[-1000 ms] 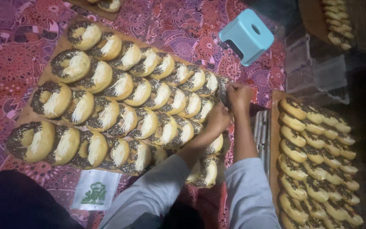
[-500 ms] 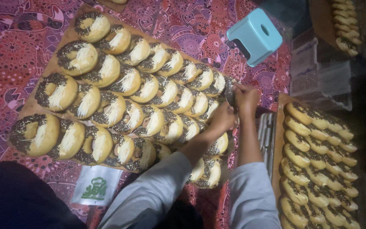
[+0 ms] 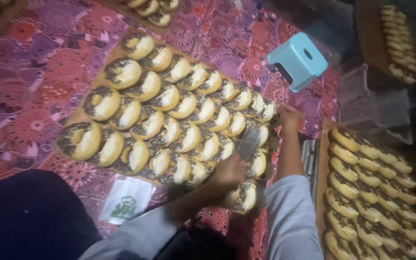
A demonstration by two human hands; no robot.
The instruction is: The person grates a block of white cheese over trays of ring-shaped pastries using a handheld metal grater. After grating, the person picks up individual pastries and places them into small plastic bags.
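Several rows of split round buns (image 3: 169,115) with white filling and dark sprinkles lie on a brown board (image 3: 80,115) on the floor. My left hand (image 3: 229,172) hovers over the near right end of the rows, its fingers closed on a blurred grey flat piece (image 3: 249,139) that sticks up over the buns. My right hand (image 3: 290,118) is curled at the far right end of the rows, touching the last bun (image 3: 267,111); what it holds is too blurred to tell. Both arms wear grey sleeves.
A second board (image 3: 322,159) of similar buns lies to the right. A small light blue stool (image 3: 297,60) stands beyond the rows. A white packet (image 3: 126,200) lies on the purple patterned mat (image 3: 30,82). More buns sit at the top and top right.
My left hand has drawn back toward me along the right end of the rows. My right hand stays at the far right end. The view has shifted slightly.
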